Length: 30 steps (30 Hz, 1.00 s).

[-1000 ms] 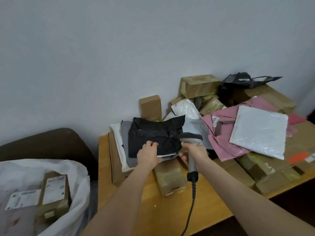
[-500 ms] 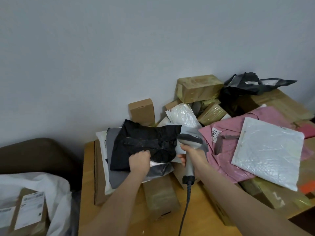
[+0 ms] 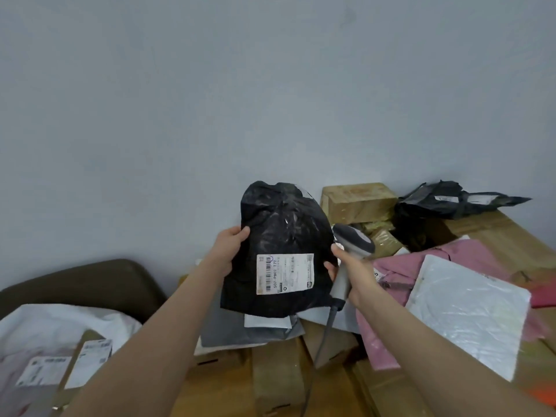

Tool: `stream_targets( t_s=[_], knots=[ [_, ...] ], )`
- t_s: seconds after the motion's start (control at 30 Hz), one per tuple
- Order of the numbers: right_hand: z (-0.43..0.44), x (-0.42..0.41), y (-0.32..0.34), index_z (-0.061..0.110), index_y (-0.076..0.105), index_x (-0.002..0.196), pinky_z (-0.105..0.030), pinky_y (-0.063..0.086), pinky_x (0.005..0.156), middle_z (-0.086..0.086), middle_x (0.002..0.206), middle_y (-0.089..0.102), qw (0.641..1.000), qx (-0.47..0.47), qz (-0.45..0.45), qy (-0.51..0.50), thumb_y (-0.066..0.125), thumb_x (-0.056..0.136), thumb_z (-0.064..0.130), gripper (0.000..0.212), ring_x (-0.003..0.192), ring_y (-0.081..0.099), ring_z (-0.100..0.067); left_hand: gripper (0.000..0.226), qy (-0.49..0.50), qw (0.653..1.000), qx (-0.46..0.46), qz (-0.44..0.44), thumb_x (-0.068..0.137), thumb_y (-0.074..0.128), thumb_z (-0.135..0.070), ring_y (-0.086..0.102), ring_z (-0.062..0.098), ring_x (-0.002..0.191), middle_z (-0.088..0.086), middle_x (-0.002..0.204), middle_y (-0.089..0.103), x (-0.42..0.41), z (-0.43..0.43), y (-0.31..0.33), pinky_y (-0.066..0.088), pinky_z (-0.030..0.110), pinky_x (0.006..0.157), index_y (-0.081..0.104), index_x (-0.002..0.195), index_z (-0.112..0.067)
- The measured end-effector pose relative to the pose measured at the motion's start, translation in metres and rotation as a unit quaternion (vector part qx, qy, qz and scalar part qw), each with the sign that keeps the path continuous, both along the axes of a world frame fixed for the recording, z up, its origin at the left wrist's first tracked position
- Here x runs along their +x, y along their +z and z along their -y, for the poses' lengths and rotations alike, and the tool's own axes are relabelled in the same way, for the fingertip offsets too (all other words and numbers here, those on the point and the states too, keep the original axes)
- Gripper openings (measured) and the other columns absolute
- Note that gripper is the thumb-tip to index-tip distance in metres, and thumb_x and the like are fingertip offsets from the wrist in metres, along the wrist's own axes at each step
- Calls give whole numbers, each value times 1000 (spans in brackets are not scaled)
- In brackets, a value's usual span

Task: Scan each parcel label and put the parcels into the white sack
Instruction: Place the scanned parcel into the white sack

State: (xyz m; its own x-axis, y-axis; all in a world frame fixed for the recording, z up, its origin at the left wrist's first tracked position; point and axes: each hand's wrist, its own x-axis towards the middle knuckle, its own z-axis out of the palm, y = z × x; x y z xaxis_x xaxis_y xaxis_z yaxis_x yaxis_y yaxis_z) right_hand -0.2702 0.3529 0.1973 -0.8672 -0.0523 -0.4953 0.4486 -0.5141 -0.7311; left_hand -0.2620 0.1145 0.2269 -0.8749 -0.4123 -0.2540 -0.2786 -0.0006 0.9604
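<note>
Grey wall behind: your left hand [image 3: 231, 250] grips the soft, likely light black parcel [image 3: 285, 227] edgewise; right hand [image 3: 353, 273] holds scanner [image 3: 356, 240].

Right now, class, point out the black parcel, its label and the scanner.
black parcel [image 3: 282, 224]: head view, crinkled upper front.
label [image 3: 285, 273]: head view, centre of the white sticker.
scanner [image 3: 356, 239]: head view, top of its grey head.

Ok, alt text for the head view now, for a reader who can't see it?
The left hand holds up a crumpled black plastic mailer bag, its white label facing the camera, while the right hand grips a grey handheld scanner beside it. The white sack lies lower left.
</note>
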Motion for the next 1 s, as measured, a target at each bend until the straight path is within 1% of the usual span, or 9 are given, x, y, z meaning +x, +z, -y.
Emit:
stream_targets(
  t_s=[0.07, 0.23, 0.33, 0.43, 0.53, 0.6, 0.7, 0.83, 1.0],
  knots=[
    [-3, -1, 1, 8, 65, 95, -23, 58, 54, -9, 88, 71, 1000, -16, 4, -1, 76, 80, 7, 19, 70, 69, -20, 20, -29, 998, 44, 24, 98, 52, -21, 65, 23, 91, 9, 102, 69, 7, -5, 4, 52, 33, 78, 64, 106, -7],
    [0, -2, -7, 6, 54, 71, -14, 45, 36, 1, 44, 58, 998, 35, 43, 5, 62, 87, -5, 21, 31, 51, -2, 27, 18, 999, -11, 27, 98, 52, -29, 65, 24, 94, 13, 111, 68, 12, -6, -1, 52, 35, 84, 64, 107, -7],
    [-4, -4, -11, 4, 53, 70, -16, 45, 35, -7, 57, 57, 996, 67, 56, -28, 61, 86, -6, 20, 31, 51, -3, 36, -53, 997, -37, 50, 93, 57, -41, 64, 17, 97, 3, 111, 67, 20, -4, -3, 52, 31, 77, 59, 117, -14],
    [-9, -6, -15, 2, 55, 72, -18, 47, 37, -9, 59, 60, 995, 78, 54, -34, 63, 85, -6, 17, 37, 56, -8, 60, -151, 977, -108, 102, 79, 78, -27, 62, 24, 111, 7, 126, 62, 21, 0, -18, 50, 41, 97, 53, 131, -11],
    [-13, -7, -13, 1, 57, 76, -28, 51, 55, -12, 67, 62, 985, 167, 15, -39, 71, 82, 2, 15, 54, 58, -17, 30, -144, 968, -198, 50, 88, 65, -7, 63, 22, 103, 9, 114, 68, 15, -8, -21, 47, 35, 99, 66, 117, -4],
    [-15, -9, -9, 4, 59, 82, -34, 49, 67, -12, 68, 64, 972, 230, -29, -34, 76, 78, 8, 18, 61, 58, -20, 21, -183, 942, -281, 21, 91, 60, -7, 61, 17, 95, 6, 106, 69, 6, -15, -12, 45, 26, 88, 70, 110, -3],
    [-10, -4, 6, 9, 60, 77, -31, 48, 63, -6, 62, 61, 976, 199, -87, 27, 77, 79, 9, 18, 60, 58, -17, 22, -276, 888, -367, 6, 94, 57, -9, 56, 10, 95, 0, 107, 66, -6, -30, 7, 38, 19, 83, 70, 111, -4],
    [7, 5, 15, 9, 62, 75, -19, 45, 47, -1, 55, 58, 980, 127, -107, 107, 77, 80, 5, 16, 46, 52, -9, 20, -353, 836, -418, -40, 93, 58, -10, 60, 13, 99, 4, 108, 69, -24, -49, 28, 41, 22, 90, 71, 108, -7],
    [18, -1, 13, 9, 61, 74, -22, 45, 51, -1, 56, 57, 986, 112, -110, 58, 76, 79, 4, 17, 49, 50, -10, 22, -363, 774, -516, -53, 94, 56, -19, 58, 14, 104, -2, 110, 68, -34, -57, 41, 41, 31, 94, 70, 111, -18]
  ],
)
